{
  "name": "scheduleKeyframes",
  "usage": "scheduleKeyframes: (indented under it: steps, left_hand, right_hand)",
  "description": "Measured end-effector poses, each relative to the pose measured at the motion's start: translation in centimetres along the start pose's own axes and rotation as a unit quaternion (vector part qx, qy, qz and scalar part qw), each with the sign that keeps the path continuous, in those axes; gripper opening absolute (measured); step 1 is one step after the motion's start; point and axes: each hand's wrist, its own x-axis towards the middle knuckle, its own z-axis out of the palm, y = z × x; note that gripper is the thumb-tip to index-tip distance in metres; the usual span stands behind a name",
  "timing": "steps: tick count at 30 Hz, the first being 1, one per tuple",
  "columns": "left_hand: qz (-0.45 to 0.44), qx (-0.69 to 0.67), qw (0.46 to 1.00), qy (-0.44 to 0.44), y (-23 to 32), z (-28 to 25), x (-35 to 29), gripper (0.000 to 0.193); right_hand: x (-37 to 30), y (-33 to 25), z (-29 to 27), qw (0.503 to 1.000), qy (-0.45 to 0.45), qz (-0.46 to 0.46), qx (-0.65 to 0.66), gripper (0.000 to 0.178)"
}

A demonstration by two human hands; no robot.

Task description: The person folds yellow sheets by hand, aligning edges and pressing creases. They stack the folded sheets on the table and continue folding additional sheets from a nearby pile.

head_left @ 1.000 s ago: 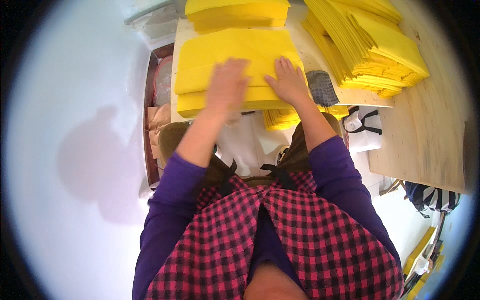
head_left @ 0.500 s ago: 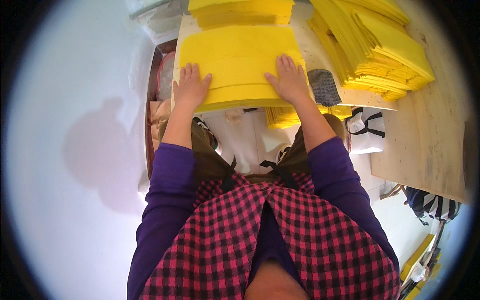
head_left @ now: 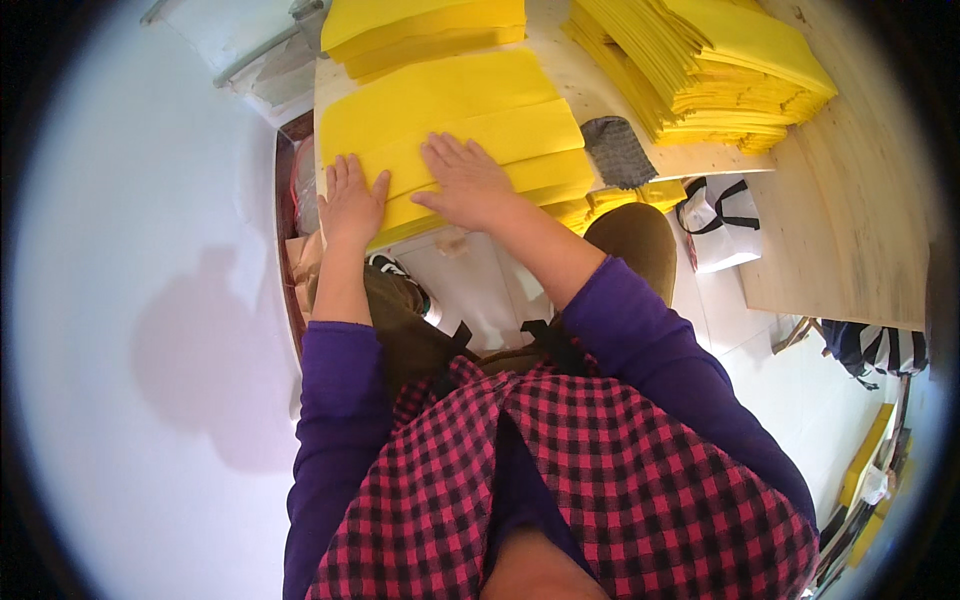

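Folded yellow felt-like sheets lie on the wooden table in front of me, with a fold line running across them. My left hand rests flat on their near left corner, fingers stretched out. Close beside it, my right hand lies flat on the near middle of the sheets, its fingers spread and thumb pointing left. Neither hand grips anything. A dark grey ribbed cloth piece lies at the right side of the sheets.
Another yellow stack stands behind the sheets, and a taller pile sits at the far right. More yellow pieces are under the table edge. A white bag with black handles stands on the floor beside a wooden panel.
My right hand has slid left across the sheets, from their right side to the middle near my left hand. My left hand stays on the left corner. The view has shifted slightly.
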Motion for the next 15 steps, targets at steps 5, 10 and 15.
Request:
scheduleKeyframes:
  steps: [5,10,15]
  left_hand:
    - [0.004,0.016,1.000,0.010,0.0,0.3,-0.1,0.072]
    - [0.004,0.016,1.000,0.017,0.0,0.3,0.0,0.071]
    - [0.003,0.007,1.000,0.023,-0.2,0.5,-0.1,0.071]
  right_hand:
    - [-2.1,6.5,-1.5,0.994,-0.031,0.085,-0.054,0.078]
    - [-5.3,10.4,-2.6,0.987,-0.006,0.148,-0.062,0.075]
    - [-6.6,11.3,-4.8,0.964,0.049,0.246,-0.086,0.072]
